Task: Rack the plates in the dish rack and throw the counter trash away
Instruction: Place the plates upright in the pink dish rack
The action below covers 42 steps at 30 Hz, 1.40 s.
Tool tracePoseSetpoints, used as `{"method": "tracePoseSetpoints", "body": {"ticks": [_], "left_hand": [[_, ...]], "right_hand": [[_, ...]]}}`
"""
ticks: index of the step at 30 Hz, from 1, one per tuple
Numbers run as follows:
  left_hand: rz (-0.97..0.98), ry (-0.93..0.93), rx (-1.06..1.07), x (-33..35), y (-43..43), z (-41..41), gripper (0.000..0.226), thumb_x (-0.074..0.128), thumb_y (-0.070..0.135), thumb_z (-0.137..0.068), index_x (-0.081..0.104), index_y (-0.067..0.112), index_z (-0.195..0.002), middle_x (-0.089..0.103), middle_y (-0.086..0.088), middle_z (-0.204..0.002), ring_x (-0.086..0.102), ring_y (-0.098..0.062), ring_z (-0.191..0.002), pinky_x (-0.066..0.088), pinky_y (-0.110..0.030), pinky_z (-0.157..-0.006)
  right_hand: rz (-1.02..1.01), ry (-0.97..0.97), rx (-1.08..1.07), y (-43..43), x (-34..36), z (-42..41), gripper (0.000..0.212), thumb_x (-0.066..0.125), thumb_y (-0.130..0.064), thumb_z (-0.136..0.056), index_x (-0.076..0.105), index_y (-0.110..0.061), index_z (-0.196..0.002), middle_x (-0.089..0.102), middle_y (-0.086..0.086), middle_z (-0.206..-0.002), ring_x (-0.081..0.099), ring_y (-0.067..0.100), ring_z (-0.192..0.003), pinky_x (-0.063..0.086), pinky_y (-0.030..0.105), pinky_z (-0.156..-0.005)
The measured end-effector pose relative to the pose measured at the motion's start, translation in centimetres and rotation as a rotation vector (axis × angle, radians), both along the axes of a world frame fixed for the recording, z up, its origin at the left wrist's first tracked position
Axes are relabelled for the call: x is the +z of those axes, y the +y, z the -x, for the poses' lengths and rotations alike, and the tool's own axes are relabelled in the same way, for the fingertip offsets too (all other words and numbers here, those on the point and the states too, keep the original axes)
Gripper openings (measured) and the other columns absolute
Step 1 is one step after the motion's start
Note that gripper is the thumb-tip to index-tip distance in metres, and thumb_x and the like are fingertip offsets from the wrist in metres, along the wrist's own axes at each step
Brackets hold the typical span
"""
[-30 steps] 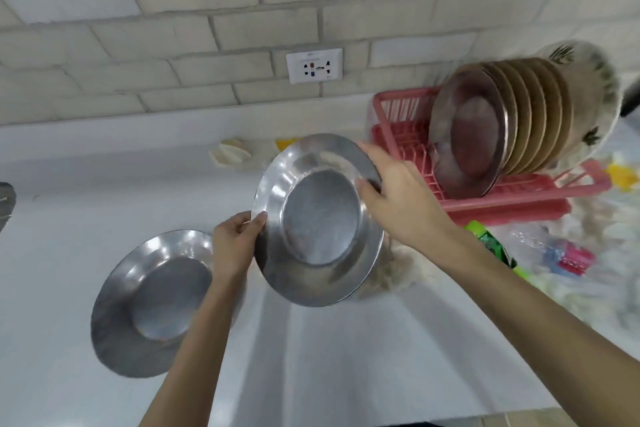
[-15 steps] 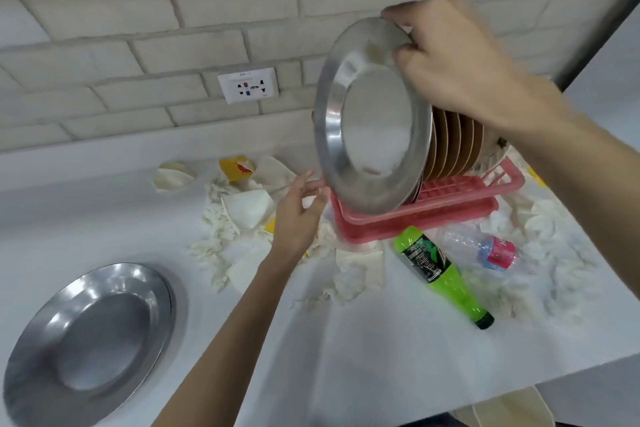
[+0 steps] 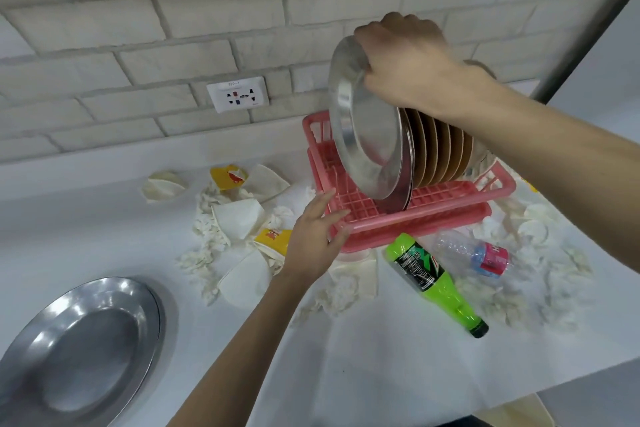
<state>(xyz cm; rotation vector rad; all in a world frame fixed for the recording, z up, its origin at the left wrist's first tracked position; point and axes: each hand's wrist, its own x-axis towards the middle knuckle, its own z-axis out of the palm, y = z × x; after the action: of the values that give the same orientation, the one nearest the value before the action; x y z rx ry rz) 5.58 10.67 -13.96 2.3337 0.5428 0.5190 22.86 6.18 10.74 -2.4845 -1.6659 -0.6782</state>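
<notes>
One plate [image 3: 79, 350] lies flat at the counter's [image 3: 381, 374] front-left edge, unracked. The left hand [image 3: 311, 239], fingers nearly straight, presses the rack's [image 3: 450, 204] front-left corner. The right hand [image 3: 405, 62], fingers curled over the rim, holds a second plate [image 3: 367, 128] on edge against the racked row [image 3: 440, 149]. Racking is in hand, I'd say; next, seat it in a slot and let go. Bottles [image 3: 429, 274] and paper scraps [image 3: 221, 218] lie around the rack.

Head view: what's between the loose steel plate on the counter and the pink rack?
Crushed paper cups and shredded tissue litter that stretch of counter; the left hand reaches across it, fingers touching the pink rack at its near-left corner. Head view.
</notes>
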Motion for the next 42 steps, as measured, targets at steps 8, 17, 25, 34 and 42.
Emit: {"method": "tracePoseSetpoints", "body": {"ticks": [8, 17, 25, 34, 42], "left_hand": [[0.002, -0.029, 0.005, -0.7, 0.5, -0.1, 0.041, 0.056, 0.045, -0.093, 0.070, 0.022, -0.124, 0.039, 0.006, -0.156, 0.030, -0.011, -0.145, 0.030, -0.031, -0.112], [-0.007, -0.059, 0.017, -1.2, 0.5, -0.1, 0.047, 0.052, 0.055, -0.092, 0.071, 0.025, -0.123, 0.039, 0.009, -0.156, 0.038, -0.007, -0.137, 0.045, -0.039, -0.105], [-0.006, -0.096, 0.024, -1.7, 0.5, -0.2, 0.050, 0.048, 0.058, -0.091, 0.071, 0.026, -0.122, 0.040, 0.009, -0.156, 0.043, -0.010, -0.137, 0.048, -0.048, -0.101], [-0.010, -0.131, 0.023, -2.0, 0.4, -0.2, 0.046, 0.051, 0.056, -0.093, 0.072, 0.026, -0.120, 0.042, 0.009, -0.154, 0.047, -0.014, -0.130, 0.043, -0.033, -0.102], [0.016, -0.107, 0.019, -1.8, 0.4, -0.1, 0.047, 0.049, 0.057, -0.092, 0.071, 0.028, -0.121, 0.040, 0.011, -0.155, 0.045, -0.012, -0.128, 0.037, -0.026, -0.099]], "right_hand": [[0.254, 0.052, -0.077, 2.8, -1.9, 0.1, 0.020, 0.051, 0.000, -0.085, 0.062, -0.008, -0.100, 0.046, 0.006, -0.081, 0.045, 0.026, -0.072, 0.033, 0.032, -0.062], [0.334, 0.022, -0.093, 4.0, -4.9, -0.4, 0.029, 0.048, 0.003, -0.086, 0.032, -0.011, -0.066, 0.034, 0.004, -0.068, 0.042, 0.026, -0.075, 0.031, 0.035, -0.068], [0.383, -0.019, -0.073, 4.6, -7.5, -0.7, 0.018, 0.051, -0.005, -0.091, 0.042, -0.013, -0.077, 0.041, 0.002, -0.070, 0.043, 0.022, -0.069, 0.035, 0.040, -0.087], [0.439, -0.222, -0.121, 4.0, -8.6, -2.1, 0.028, 0.053, -0.019, -0.091, 0.059, -0.004, -0.114, 0.060, 0.015, -0.107, 0.046, 0.035, -0.112, 0.030, 0.049, -0.104], [0.402, -0.207, -0.136, 2.7, -8.7, -2.7, 0.042, 0.053, -0.017, -0.090, 0.051, 0.004, -0.126, 0.045, 0.029, -0.132, 0.032, 0.045, -0.132, 0.012, 0.065, -0.115]]}}
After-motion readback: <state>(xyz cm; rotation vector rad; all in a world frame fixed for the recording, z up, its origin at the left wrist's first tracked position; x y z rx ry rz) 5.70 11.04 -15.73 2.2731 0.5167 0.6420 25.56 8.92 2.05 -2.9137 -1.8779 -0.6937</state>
